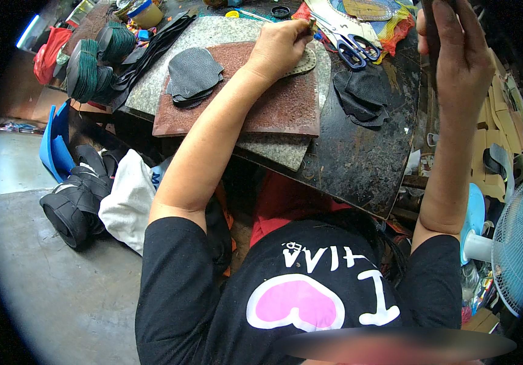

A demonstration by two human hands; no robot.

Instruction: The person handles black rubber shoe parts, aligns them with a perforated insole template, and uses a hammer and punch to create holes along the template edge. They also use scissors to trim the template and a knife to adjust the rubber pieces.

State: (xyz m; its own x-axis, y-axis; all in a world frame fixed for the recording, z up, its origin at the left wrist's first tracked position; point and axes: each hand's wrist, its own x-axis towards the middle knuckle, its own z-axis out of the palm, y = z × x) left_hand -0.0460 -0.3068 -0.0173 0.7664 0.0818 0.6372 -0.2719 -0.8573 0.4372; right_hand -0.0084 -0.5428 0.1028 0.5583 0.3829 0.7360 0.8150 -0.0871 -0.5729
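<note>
My left hand (278,51) is closed in a pinch above a reddish-brown board (255,115). What it grips is mostly hidden; only a small brownish tip shows above the fingers. Beneath that hand lies a beige, rounded sole-shaped piece (303,64) with small holes along its edge. A stack of black leather pieces (193,72) rests on the board, left of my forearm. More black leather pieces (360,97) lie on the dark table to the right. Raised high at the right, my right hand (465,64) is wrapped round a dark, long bar-like tool (433,42), cut off by the upper edge.
Under the board sits a grey stone slab (285,152) on the black table (359,164). Blue-handled scissors (357,52) lie beyond the leather. Green thread spools (85,70) and black strips (152,58) are at the left. A fan (514,243) stands at the right.
</note>
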